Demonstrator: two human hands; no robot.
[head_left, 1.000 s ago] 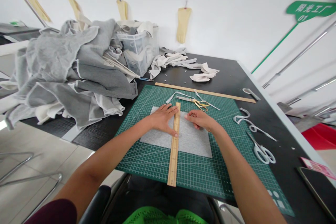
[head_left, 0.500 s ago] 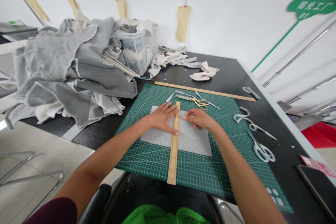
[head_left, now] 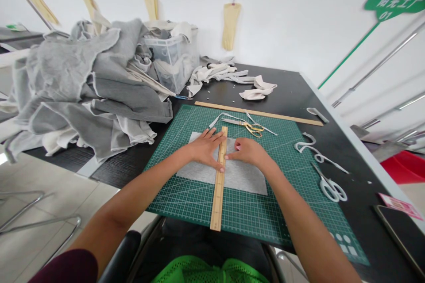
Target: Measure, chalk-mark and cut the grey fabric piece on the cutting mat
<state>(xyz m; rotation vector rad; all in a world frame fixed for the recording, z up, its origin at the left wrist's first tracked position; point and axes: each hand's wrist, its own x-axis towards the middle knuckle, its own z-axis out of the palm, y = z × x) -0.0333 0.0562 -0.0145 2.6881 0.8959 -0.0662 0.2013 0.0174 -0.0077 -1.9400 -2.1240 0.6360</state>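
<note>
A light grey piece of fabric (head_left: 245,179) lies flat on the green cutting mat (head_left: 186,203). Across it, running toward my body, lies a short wooden ruler (head_left: 217,199). My left hand (head_left: 206,148) is spread open, palm down on the fabric, its thumb and fingertips reaching onto the ruler. Just right of the ruler, my right hand (head_left: 247,150) is closed with curled fingers, the thumb tip by the ruler's edge; whatever it may hold is hidden. Gold-handled scissors (head_left: 247,127) and a narrow grey strip (head_left: 217,118) lie beyond the fabric.
A long wooden ruler (head_left: 259,112) crosses the mat's far edge. White-handled scissors (head_left: 332,188), a curled fabric strip (head_left: 307,143) and a phone (head_left: 401,234) lie to the right. Grey cloth (head_left: 73,70) is heaped at left beside a clear plastic bin (head_left: 169,51).
My right hand has shifted slightly left, its thumb now reaching to the ruler's edge and its fingers curled. My left hand and the ruler stay in place on the fabric.
</note>
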